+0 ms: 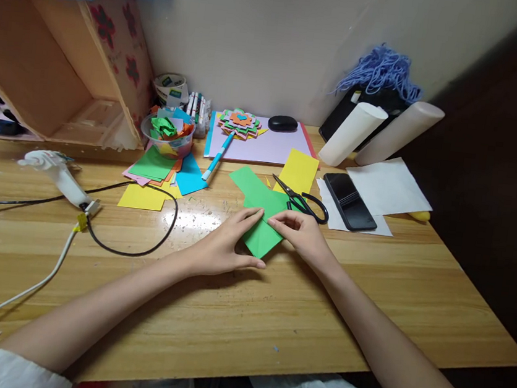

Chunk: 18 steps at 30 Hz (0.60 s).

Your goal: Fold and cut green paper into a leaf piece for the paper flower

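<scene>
While the left hand (219,249) rests fingertips on green paper (260,241), its thumb spread apart, the right hand (307,240) pinches that paper between thumb and forefinger, on the wooden table (205,337) near black-handled scissors (296,198).

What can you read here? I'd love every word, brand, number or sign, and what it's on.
I can't read any text with certainty.
White roll behind the bowl: printed patches, too small and blurred to read.
Phone: dark screen, no legible words.
Yellow tag by the white cord: no readable lettering.
Green paper under the hands: no writing that I can see.
</scene>
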Tool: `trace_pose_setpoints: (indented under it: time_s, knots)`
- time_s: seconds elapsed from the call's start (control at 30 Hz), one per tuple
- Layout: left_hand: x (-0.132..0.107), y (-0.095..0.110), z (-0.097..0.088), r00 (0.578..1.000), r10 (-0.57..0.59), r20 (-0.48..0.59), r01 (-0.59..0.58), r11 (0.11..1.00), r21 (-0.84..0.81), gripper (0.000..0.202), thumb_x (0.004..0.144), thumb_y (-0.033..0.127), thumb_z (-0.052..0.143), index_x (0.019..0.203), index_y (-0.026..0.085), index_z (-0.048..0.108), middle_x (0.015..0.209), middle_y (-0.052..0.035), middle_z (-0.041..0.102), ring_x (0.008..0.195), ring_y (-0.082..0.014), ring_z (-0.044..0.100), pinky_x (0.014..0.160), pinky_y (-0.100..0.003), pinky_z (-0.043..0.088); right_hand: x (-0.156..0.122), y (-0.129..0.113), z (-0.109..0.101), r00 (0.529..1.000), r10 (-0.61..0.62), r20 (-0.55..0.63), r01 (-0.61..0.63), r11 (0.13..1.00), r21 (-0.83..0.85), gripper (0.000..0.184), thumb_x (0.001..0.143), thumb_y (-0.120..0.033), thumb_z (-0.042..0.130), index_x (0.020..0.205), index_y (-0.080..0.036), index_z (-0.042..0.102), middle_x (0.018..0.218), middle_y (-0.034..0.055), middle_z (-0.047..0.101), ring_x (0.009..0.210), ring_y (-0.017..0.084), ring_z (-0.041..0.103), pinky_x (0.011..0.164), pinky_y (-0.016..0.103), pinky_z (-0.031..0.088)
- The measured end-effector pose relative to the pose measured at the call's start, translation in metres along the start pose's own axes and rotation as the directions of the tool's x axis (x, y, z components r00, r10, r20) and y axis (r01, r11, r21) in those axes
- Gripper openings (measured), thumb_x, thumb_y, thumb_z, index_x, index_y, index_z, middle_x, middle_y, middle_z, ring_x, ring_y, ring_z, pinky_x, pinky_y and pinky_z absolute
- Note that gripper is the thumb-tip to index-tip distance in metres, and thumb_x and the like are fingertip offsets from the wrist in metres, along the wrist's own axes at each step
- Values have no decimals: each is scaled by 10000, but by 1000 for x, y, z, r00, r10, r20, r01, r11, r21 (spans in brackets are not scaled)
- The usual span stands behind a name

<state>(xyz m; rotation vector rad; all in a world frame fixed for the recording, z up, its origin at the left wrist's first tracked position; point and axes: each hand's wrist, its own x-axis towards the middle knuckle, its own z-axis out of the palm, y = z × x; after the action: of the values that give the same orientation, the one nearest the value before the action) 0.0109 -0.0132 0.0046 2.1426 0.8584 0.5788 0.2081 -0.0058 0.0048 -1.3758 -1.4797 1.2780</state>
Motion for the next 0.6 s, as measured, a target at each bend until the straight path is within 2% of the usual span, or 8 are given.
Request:
trace_pose_setpoints:
  time_s: [0.43,0.6]
  knots:
    - [1,-1,-1,997,-69,-15,69,997,-47,812,670,406,678,1361,230,291,1398,-103,326,1289,-269,298,1070,-440,255,0,4,5,1000,21,-8,-21,999,30,291,672,-437,652,727,-152,633,708,27,621,668,150,548,649,279,423]
    - [1,0,-2,997,-80,-4,79,996,-36,802,671,436,667,1356,233,301,1399,-108,328,1284,-285,306,1064,-463,254,0,7,5,1000,23,-16,-22,999,26,293,678,-446,641,723,-156,633,700,25,626,658,151,551,642,282,428]
